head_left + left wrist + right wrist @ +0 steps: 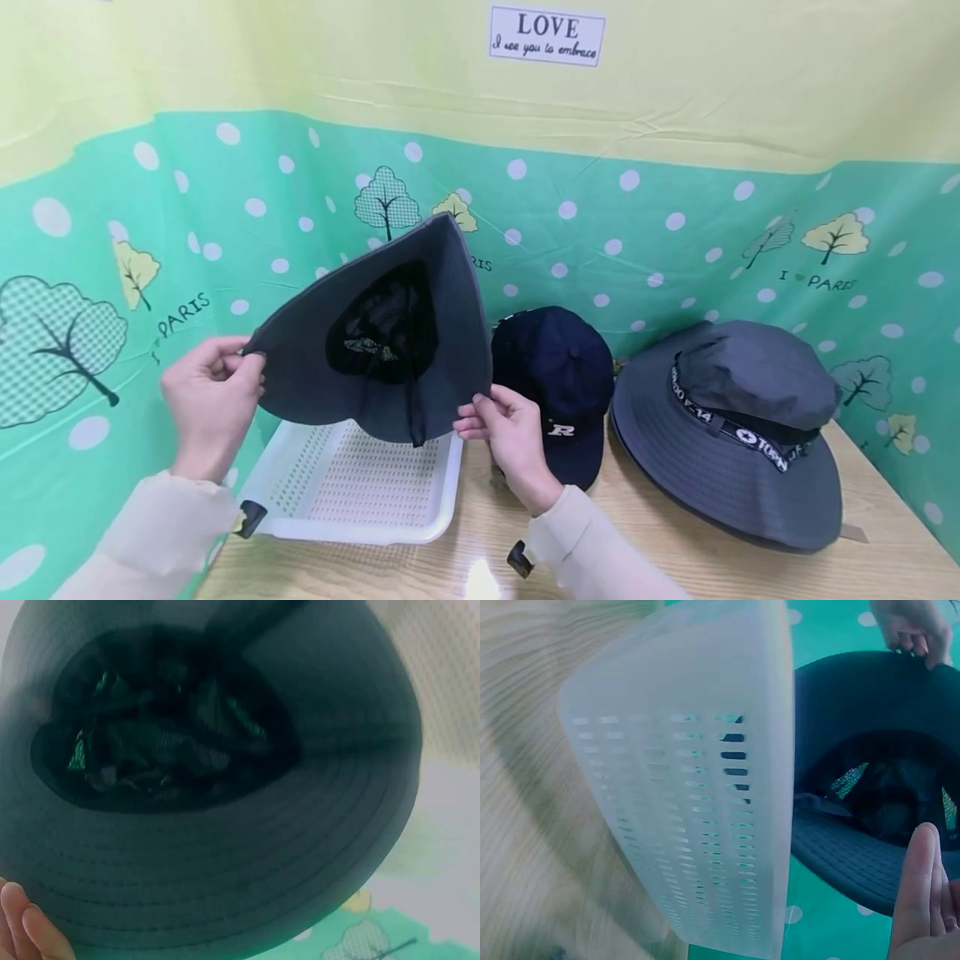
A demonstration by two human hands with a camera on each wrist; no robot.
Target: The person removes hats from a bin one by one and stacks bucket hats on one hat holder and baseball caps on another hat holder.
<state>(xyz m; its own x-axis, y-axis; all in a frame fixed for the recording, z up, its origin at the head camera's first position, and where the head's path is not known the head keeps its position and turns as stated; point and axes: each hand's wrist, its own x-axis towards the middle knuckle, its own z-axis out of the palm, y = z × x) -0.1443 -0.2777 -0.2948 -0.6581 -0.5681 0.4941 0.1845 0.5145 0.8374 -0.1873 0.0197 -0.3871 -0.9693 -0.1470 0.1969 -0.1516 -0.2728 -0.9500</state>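
Observation:
A dark grey wide-brimmed bucket hat [300, 367] is held up above the white basket [450, 500], its inside facing me and its brim bent to a peak at the top. A black cord hangs from it. My left hand [213, 392] pinches the brim at the left edge. At the lower right edge, my right hand [513, 437] holds the brim with thumb and fingertips. In the right wrist view, its fingers [915, 892] look straight beside the brim, and the thumb's grip is out of sight. The left wrist view shows the lining and stitched brim [225, 862] up close.
A navy cap [562, 358] with a letter R stands to the right of the basket on the wooden table [637, 542]. Farther right lies another grey wide-brimmed hat [757, 367] with a lettered band. A green and yellow patterned cloth [525, 200] hangs behind.

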